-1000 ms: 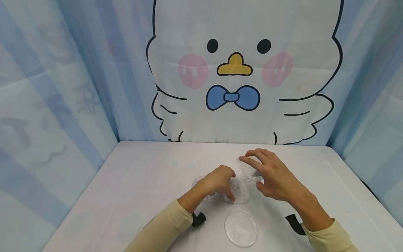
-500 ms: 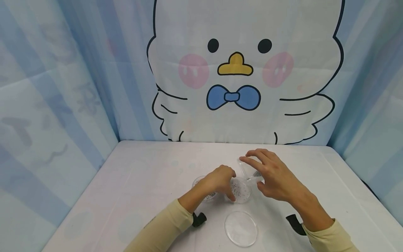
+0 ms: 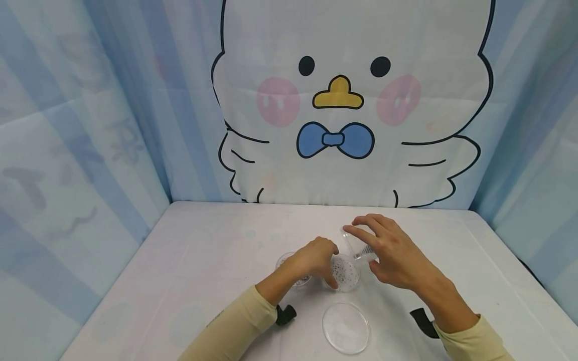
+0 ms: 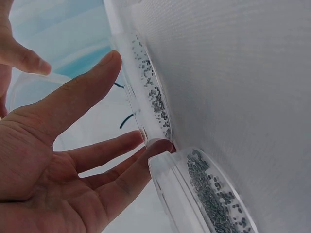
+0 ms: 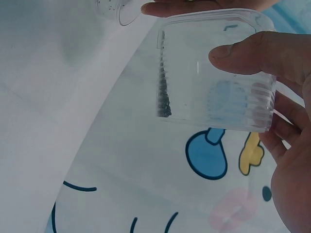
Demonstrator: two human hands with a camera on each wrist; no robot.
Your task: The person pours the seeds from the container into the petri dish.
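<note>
My left hand holds a round clear petri dish on the table, thumb on the near side and fingers at its far-left edge. Small dark grains lie scattered in that dish. My right hand grips a clear plastic box tilted just behind and right of the dish. Dark grains gather along one ribbed inner edge of the box. Beside the held dish, partly under my left wrist, stands a second petri dish with a denser layer of dark grains.
A clear round lid lies flat on the white table toward the front. A curtain with a cartoon figure hangs directly behind the table. Black straps show at both wrists.
The box in my right hand has tipped back slightly, its lower corner drawing away from over the dish. My left hand has stayed put on the dish.
</note>
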